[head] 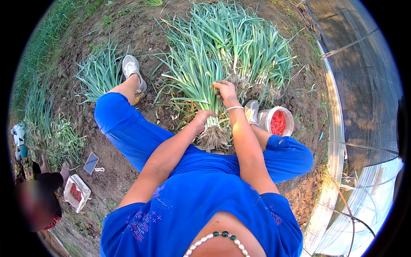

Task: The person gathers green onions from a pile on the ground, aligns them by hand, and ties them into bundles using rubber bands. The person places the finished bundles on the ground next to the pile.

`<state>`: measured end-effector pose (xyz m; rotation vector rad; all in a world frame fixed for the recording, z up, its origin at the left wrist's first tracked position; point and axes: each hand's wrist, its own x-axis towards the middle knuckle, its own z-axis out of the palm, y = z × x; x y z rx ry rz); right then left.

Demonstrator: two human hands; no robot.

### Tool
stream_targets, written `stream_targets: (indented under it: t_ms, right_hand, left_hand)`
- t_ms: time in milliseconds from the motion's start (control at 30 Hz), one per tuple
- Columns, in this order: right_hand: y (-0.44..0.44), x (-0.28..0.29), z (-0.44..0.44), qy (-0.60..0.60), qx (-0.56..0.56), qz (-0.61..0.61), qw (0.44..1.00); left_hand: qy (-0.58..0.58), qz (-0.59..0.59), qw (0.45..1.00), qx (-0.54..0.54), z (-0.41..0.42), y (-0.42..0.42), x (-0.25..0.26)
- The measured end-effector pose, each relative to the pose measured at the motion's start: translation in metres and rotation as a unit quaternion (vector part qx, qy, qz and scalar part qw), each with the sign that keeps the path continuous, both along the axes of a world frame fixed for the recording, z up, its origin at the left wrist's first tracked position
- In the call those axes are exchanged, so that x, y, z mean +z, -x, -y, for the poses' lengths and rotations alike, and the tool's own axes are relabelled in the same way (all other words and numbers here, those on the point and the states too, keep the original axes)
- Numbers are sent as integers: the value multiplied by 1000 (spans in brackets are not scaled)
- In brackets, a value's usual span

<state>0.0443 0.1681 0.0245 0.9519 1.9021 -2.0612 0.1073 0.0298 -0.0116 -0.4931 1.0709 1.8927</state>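
My left hand (pixel 205 119) is wrapped around the pale lower stalks of a bunch of leek-like greens (pixel 197 70), which leans away from me. Its tangled roots (pixel 213 136) hang below the fist, over the ground between my legs. On the right side of that bunch, my right hand (pixel 225 91) has its fingers bent against the leaves. Whether they pinch a leaf cannot be made out. Just beyond lies a large pile of the same greens (pixel 247 48), with white stalks and soil-covered roots towards me.
A white bucket (pixel 260 120) of red ties stands by my right shoe (pixel 252 110). More greens (pixel 101 72) lie beside my left shoe (pixel 131 66). At left are a phone (pixel 91 163), a container (pixel 85 189) with red ties and another person (pixel 38 199). Plastic sheeting (pixel 334 128) runs along the right.
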Motion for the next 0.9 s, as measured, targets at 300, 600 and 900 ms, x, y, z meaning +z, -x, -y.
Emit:
stream_targets:
  t_ms: [300, 600, 900]
  right_hand:
    - [2, 2, -3, 104, -132, -98, 981]
    - [25, -41, -57, -21, -91, 109, 990]
    - [48, -24, -62, 262, -190, 12, 946]
  left_hand:
    - [-2, 52, 999, 1, 3, 0, -11]
    - [-4, 32, 999, -27, 6, -1, -13]
    - [63, 10, 997, -41, 10, -1, -40]
